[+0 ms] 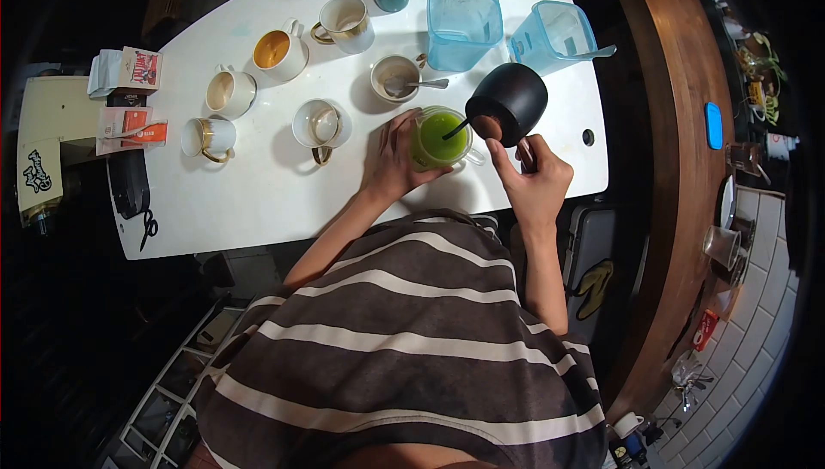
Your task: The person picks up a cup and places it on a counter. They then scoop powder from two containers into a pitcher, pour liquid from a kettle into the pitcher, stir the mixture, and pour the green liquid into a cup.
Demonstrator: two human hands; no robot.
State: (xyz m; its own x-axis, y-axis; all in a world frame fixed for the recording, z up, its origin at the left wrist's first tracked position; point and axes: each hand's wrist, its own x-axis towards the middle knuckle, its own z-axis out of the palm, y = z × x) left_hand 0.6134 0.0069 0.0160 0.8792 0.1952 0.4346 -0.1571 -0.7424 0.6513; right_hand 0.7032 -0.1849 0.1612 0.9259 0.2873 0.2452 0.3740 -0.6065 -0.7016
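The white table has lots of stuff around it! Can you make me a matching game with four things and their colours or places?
Things:
1. Kettle
2. Glass mug
3. Scissors
4. Two tubs

Clues:
A. By the left end of the table
B. Pale blue
C. Held in the right hand
D. Has green liquid inside

Pairs: 1-C, 2-D, 3-A, 4-B.

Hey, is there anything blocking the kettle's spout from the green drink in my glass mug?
Nothing visible is. The black gooseneck kettle in your right hand has its thin spout across the rim of the glass mug, its tip against the green liquid in this view. Your left hand holds the mug's far side.
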